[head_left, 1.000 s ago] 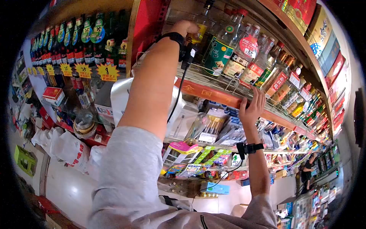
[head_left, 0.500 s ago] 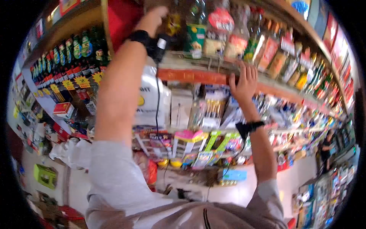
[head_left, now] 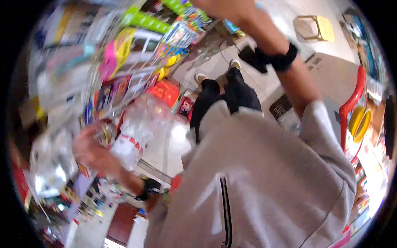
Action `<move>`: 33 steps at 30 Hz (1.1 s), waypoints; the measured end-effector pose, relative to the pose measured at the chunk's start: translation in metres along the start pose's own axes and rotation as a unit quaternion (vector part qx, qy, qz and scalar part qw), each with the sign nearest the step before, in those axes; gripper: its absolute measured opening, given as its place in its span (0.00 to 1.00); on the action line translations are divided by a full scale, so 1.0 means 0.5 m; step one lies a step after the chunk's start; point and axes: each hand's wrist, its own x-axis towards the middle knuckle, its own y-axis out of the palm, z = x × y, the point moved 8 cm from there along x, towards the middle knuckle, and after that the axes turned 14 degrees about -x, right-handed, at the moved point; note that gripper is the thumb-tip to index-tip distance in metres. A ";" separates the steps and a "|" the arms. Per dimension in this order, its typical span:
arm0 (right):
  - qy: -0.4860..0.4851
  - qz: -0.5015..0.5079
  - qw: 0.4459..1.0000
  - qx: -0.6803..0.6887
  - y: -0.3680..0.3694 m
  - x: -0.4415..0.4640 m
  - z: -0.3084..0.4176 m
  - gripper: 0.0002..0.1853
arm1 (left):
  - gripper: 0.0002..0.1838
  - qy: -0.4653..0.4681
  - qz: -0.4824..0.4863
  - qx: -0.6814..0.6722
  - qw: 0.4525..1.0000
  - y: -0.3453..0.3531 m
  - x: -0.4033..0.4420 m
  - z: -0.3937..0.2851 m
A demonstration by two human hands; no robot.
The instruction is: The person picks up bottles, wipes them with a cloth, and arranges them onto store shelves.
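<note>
My left hand (head_left: 89, 149) is at the left, in front of the lower shelves and smeared by motion. Beside it is a bundle of clear and white plastic bags (head_left: 144, 118) with red print. Whether the hand touches them I cannot tell. At the top edge is my right hand (head_left: 227, 9), blurred and partly cut off, so its fingers cannot be made out. Near it, in the view, lie green packs (head_left: 144, 18) and colourful packages on the shelf. Both wrists wear black bands.
Packed shelves (head_left: 70, 78) run along the left. To the right stands a grey counter (head_left: 335, 74) with a red curved edge and a yellow tape roll (head_left: 359, 124). A yellow stool (head_left: 322, 29) is on the tiled floor. A red bag (head_left: 165, 91) lies below the shelves.
The view has swung from the bottle shelf down to my body and the floor. Both hands have left the upper shelf; the left is now low, the right is at the top edge.
</note>
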 end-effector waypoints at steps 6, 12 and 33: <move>0.352 0.131 0.927 -0.030 0.314 -0.652 -0.460 0.08 | 0.14 -0.131 0.690 -0.302 0.644 0.700 -0.540 -0.058; 0.467 0.345 0.814 0.005 0.622 -1.194 -0.580 0.19 | 0.11 -0.270 0.641 -0.356 0.624 1.178 -0.786 -0.083; 0.272 0.370 0.888 0.013 1.232 -1.434 -0.889 0.32 | 0.13 -0.486 0.549 -0.472 0.489 1.798 -1.143 0.028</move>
